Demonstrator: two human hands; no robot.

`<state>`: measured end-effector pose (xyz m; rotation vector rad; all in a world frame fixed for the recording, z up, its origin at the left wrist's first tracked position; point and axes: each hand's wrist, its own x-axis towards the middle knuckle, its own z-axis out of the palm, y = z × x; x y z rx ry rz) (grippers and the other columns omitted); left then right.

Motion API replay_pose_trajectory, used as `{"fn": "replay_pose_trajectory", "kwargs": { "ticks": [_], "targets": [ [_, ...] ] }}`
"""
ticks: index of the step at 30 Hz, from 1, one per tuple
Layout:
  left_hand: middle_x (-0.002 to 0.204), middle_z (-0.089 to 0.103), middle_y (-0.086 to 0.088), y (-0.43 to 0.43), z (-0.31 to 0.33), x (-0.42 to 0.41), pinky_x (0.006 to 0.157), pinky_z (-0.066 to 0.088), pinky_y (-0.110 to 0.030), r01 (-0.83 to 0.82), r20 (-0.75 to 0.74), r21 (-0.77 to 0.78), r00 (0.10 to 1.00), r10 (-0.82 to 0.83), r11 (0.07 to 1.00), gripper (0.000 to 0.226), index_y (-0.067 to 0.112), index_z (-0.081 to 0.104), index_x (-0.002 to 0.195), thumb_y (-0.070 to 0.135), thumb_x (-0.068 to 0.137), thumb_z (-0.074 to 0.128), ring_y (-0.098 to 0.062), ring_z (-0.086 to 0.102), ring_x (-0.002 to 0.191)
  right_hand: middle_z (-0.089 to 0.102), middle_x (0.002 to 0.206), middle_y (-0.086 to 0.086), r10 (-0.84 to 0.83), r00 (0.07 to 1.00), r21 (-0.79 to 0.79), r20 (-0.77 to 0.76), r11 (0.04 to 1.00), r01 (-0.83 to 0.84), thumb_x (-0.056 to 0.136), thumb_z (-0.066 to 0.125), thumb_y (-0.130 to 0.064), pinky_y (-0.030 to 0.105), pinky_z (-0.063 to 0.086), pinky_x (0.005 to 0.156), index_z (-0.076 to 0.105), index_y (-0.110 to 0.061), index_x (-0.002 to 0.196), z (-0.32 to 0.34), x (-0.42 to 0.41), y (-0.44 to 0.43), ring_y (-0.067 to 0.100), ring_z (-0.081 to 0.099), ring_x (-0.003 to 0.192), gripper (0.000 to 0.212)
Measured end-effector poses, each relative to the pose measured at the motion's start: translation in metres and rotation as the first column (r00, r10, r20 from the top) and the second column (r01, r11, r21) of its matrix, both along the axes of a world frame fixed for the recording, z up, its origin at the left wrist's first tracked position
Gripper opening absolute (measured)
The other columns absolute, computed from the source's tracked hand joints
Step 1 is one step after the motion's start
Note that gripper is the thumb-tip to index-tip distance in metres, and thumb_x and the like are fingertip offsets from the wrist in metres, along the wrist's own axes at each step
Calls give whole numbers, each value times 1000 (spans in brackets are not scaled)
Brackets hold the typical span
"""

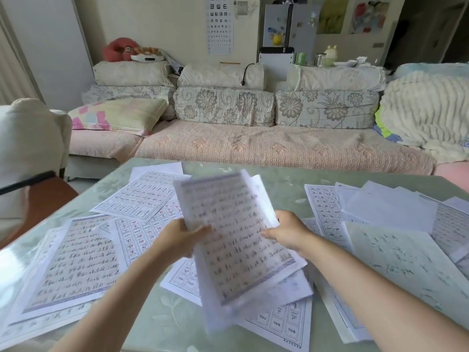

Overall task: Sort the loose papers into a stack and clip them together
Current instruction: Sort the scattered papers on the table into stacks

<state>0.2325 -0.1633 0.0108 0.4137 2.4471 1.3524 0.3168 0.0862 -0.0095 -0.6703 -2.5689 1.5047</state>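
A bundle of white practice sheets [236,232] with rows of handwritten characters is lifted above the table, blurred by motion. My left hand [177,237] grips its left edge, thumb on top. My right hand [285,231] holds its right edge. Many more loose sheets lie scattered over the table: a handwritten page [76,260] at the left, gridded sheets [142,196] behind it, and a pile [396,224] at the right. No clip shows anywhere.
The table [279,179] has a pale green leaf-patterned cover under glass. A long sofa [253,146] with floral cushions runs along its far side. A chair with a cream cover [28,138] stands at the left.
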Motion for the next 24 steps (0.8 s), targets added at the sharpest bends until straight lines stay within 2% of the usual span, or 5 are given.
{"fn": "replay_pose_trajectory", "kwargs": {
  "ticks": [4, 7, 12, 20, 24],
  "targets": [
    [94, 52, 0, -8, 1, -14, 68, 37, -33, -301, -508, -164, 842, 181, 939, 45, 17, 44, 100, 44, 79, 73, -23, 52, 85, 71, 91, -2, 186, 959, 275, 215, 931, -242, 83, 73, -7, 28, 54, 68, 63, -24, 95, 6, 9, 2, 14, 69, 80, 22],
    [111, 53, 1, -9, -4, -22, 80, 40, -32, -132, -592, -220, 806, -25, 966, 45, 22, 49, 109, 38, 77, 76, -22, 50, 105, 66, 89, -4, 218, 924, 440, 313, 829, -345, 81, 72, -10, 31, 53, 63, 61, -24, 91, 6, 7, -3, 17, 67, 79, 20],
    [156, 21, 9, 0, -21, -12, 113, 26, -51, 289, -331, -602, 758, -562, 744, 83, 43, 36, 141, 65, 70, 70, -18, 15, 142, 54, 96, 2, 233, 924, 592, 304, 714, -375, 79, 65, -11, 30, 43, 72, 53, -25, 79, -2, -13, -16, 21, 51, 98, 18],
    [157, 16, 12, -8, -47, -20, 115, 21, -53, 360, -136, -649, 812, -567, 670, 109, 47, 27, 146, 80, 52, 69, -17, 13, 144, 34, 147, 5, 77, 877, 526, 474, 774, -352, 63, 82, -45, 36, 41, 107, 34, -25, 149, -1, -33, -27, 26, 35, 137, 100],
    [156, 18, 14, -12, -47, -20, 114, 24, -48, 363, -155, -626, 809, -567, 690, 107, 45, 29, 146, 77, 53, 71, -15, 15, 142, 63, 128, 3, 53, 904, 369, 424, 902, -226, 65, 87, -36, 31, 53, 92, 58, -18, 129, 2, -35, -22, 18, 65, 104, 73]
  ]
}}
